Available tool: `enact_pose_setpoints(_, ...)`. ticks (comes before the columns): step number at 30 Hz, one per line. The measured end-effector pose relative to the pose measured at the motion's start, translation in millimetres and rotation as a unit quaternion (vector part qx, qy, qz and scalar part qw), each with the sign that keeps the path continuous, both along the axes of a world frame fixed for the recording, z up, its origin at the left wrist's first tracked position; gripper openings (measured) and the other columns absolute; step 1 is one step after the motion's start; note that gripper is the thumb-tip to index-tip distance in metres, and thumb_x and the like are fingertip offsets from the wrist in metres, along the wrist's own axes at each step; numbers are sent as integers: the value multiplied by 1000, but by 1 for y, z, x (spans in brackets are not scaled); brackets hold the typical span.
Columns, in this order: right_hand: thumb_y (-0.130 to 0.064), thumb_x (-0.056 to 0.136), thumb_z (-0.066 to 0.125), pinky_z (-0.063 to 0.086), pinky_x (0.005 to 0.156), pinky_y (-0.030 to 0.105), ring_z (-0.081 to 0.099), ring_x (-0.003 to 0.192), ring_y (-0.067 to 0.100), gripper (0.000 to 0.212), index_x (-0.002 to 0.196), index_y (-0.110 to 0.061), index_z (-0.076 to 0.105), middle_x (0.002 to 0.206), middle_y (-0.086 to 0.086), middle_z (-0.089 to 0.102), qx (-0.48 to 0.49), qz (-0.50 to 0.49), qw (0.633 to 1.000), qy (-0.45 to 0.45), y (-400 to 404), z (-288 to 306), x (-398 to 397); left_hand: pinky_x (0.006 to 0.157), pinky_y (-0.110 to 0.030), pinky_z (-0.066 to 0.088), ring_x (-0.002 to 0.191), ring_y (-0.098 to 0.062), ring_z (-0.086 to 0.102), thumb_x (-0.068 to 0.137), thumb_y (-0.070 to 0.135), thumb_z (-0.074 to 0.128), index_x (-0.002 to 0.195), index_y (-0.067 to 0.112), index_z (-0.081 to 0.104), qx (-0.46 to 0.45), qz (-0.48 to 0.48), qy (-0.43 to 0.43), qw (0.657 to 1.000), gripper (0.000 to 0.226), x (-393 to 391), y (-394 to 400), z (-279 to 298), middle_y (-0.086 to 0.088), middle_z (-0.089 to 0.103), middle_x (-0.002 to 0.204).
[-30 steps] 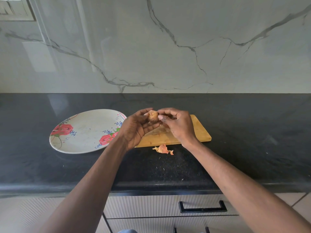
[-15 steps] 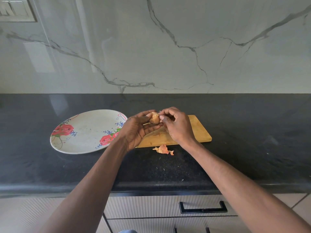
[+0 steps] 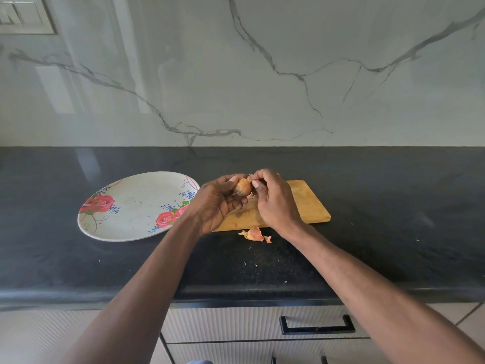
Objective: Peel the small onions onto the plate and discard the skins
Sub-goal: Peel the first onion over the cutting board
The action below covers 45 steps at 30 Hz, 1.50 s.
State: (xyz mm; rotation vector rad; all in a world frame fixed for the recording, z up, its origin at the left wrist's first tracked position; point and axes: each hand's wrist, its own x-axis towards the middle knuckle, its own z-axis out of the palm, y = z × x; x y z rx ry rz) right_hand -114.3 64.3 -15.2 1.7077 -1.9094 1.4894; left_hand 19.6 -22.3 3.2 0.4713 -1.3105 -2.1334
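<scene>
Since a second ago we see the small onion (image 3: 243, 187) turned a little between the hands, its darker root end now facing us, while both hands sit at much the same spot over the wooden cutting board (image 3: 309, 203). Our left hand (image 3: 215, 203) curls round the onion from the side away from the board's far end, thumb on top and fingers beneath. Our right hand (image 3: 273, 199) pinches at the onion's upper edge with thumb and forefinger; it seems to be gripping a flap of skin there, though the fingers hide it. Both hands hover above the near left part of the board, not touching it. A loose pinkish onion skin (image 3: 255, 234) lies on the black countertop (image 3: 393, 232) just in front of the board's near edge. Left of the board rests the oval floral plate (image 3: 136, 203), with no onions on it.
</scene>
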Motion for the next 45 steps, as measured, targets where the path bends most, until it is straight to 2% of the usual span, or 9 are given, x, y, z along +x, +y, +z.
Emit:
enact_pose_setpoints(5,-11,100,56,54,72,27,62,94,18,7,99,-11,63,96,-1,64,33,7,998,-60,2,5,-1,63,-26,57,69,-25,62,104,1,40,111,-3,66,2,9,-7,1000,27,2,-1,-1,-22,69,95)
enact_pose_setpoints(12,-13,100,58,49,70,11,63,96,14,12,95,-22,64,99,0,68,53,12,990,-127,1,5,-2,59,-25,56,66,-25,61,104,1,40,108,-4,67,6,20,-13,1000,27,2,-1,0,-24,68,93)
enact_pose_setpoints(17,-14,99,61,56,76,27,65,94,15,10,94,-21,66,94,-2,70,21,12,992,-121,3,6,-2,57,-25,56,69,-25,62,104,3,42,113,-2,65,20,26,-10,999,25,4,-2,0,-22,69,94)
enact_pose_setpoints(26,-2,96,62,49,67,14,62,79,-2,10,89,-6,67,78,-19,62,-61,-4,997,-49,4,5,-1,53,-25,50,61,-21,61,105,5,33,108,1,57,38,105,-1,994,25,2,-3,2,-20,69,86)
enact_pose_setpoints(29,-7,91,68,54,70,29,62,78,7,7,86,-6,72,83,-5,70,-38,5,999,-11,0,1,-3,55,-25,49,63,-21,59,104,4,33,107,1,60,48,113,-5,992,28,2,-4,1,-19,68,87)
enact_pose_setpoints(31,-7,88,72,55,73,30,62,80,8,3,88,-6,76,90,0,71,-25,12,1000,1,-3,-2,-5,54,-24,48,63,-21,59,103,4,33,108,1,61,50,112,-15,992,29,3,-4,1,-19,67,88)
enact_pose_setpoints(35,-11,87,76,50,73,11,63,87,1,18,105,-9,77,102,-1,71,-17,36,998,-52,0,2,-4,47,-23,47,58,-19,58,104,5,35,109,2,58,43,103,-27,993,24,5,-2,3,-16,68,81)
enact_pose_setpoints(42,-17,83,80,52,75,16,64,92,4,22,104,-9,78,96,-7,70,-9,63,993,-102,1,7,-3,51,-23,54,61,-21,61,104,14,50,106,3,56,4,59,-34,998,13,3,0,3,-18,66,82)
enact_pose_setpoints(45,-14,82,81,56,80,31,66,91,10,17,98,-8,79,96,-1,73,-9,57,992,-115,-1,5,-3,50,-24,56,59,-24,63,102,12,53,104,2,56,1,56,-28,998,11,4,1,3,-21,65,85)
